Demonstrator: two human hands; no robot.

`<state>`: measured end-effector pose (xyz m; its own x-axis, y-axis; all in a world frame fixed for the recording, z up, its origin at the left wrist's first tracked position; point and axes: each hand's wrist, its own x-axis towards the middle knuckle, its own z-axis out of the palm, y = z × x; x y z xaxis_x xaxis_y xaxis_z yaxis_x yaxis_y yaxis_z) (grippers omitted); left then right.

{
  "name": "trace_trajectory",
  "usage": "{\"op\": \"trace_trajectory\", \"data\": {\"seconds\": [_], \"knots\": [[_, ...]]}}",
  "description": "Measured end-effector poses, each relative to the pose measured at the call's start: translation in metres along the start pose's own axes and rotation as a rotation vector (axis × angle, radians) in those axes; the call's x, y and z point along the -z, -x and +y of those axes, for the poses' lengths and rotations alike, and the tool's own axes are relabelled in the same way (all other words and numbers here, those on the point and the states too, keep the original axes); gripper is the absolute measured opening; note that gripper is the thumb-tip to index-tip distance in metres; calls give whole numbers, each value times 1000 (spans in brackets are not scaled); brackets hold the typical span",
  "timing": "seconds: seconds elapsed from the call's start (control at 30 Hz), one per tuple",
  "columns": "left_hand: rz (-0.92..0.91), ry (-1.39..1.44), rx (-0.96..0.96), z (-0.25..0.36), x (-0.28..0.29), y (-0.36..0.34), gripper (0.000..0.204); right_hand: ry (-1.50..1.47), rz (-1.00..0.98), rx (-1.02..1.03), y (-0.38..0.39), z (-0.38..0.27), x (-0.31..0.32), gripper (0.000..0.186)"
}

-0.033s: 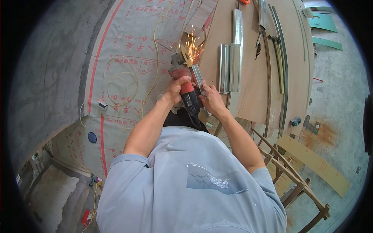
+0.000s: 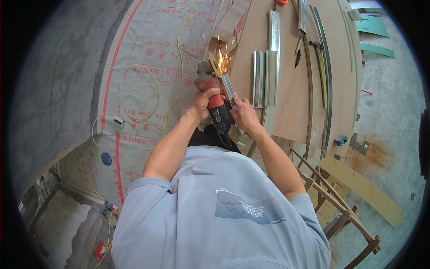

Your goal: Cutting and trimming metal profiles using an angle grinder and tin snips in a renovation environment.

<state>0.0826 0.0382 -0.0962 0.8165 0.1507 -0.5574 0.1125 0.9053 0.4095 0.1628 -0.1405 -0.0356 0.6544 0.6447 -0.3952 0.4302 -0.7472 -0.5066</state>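
My left hand (image 2: 204,104) is wrapped round the red and black body of an angle grinder (image 2: 217,106). Its disc end (image 2: 207,71) points away from me, and orange sparks (image 2: 222,60) fly off where it meets a narrow metal channel (image 2: 227,87). My right hand (image 2: 244,115) presses on the near end of that channel, at the left edge of a plywood board (image 2: 295,103). Both forearms reach forward over my light blue shirt.
Short metal channels (image 2: 264,76) lie side by side on the board, with a longer one (image 2: 273,27), a hand saw (image 2: 298,54) and a curved metal strip (image 2: 329,89) further right. Yellow cable (image 2: 143,94) loops over the printed floor sheet. A wooden trestle (image 2: 331,193) stands at the right.
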Motion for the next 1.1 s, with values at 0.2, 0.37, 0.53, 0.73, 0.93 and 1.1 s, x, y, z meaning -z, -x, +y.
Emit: {"op": "trace_trajectory", "data": {"seconds": [0.2, 0.37, 0.53, 0.73, 0.93, 1.1], "knots": [[6, 14, 41, 0, -2, 1, 37, 0, -36, -43, 1, -6, 7, 69], [-7, 0, 13, -3, 0, 0, 38, -4, -44, -31, 3, -9, 9, 69], [13, 11, 49, -4, 0, 2, 39, -20, -47, -15, 0, -3, 6, 67], [0, 28, 8, -6, -6, 7, 35, -4, -32, 3, -2, -1, 5, 66], [-26, -19, 64, -13, 5, 3, 43, -49, -15, 37, -2, 3, 3, 70], [-34, -37, 54, -16, 4, 4, 38, -25, -2, 30, -1, 6, 1, 70]]}}
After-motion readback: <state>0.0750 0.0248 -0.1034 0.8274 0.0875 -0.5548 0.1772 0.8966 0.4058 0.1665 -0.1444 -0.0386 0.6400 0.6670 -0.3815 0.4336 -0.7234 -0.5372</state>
